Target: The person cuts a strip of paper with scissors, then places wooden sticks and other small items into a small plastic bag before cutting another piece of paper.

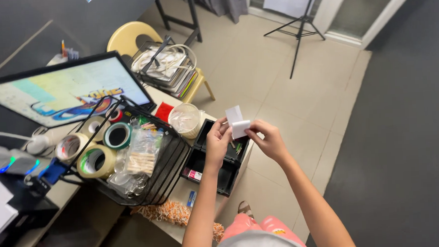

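Hands raised above the black drawer organiser (216, 170) at the edge of the surface (172, 229), both pinching one small white folded paper (237, 122). Left hand (219, 138) closed on the paper's left edge with thumb and forefinger; right hand (267, 138) closed on the lower right flap the same way. Paper held in the air, clear of everything below, partly opened or creased, with one panel standing up behind the other.

Judged as a folding or unfolding step. Best done with light pinches near the edges, fingers (223, 126) kept off the crease, both hands level so the panels line up. Worth keeping the work over the organiser, so that anything dropped lands in a compartment and not on the tiled floor (277, 86).

Nearby: black mesh basket (165, 170) holding tape rolls (97, 161) and a bag of wooden clothespins (143, 154), round clear tub (185, 119) just beside it, tilted monitor (62, 91) behind, yellow chair (129, 37) stacked with trays.
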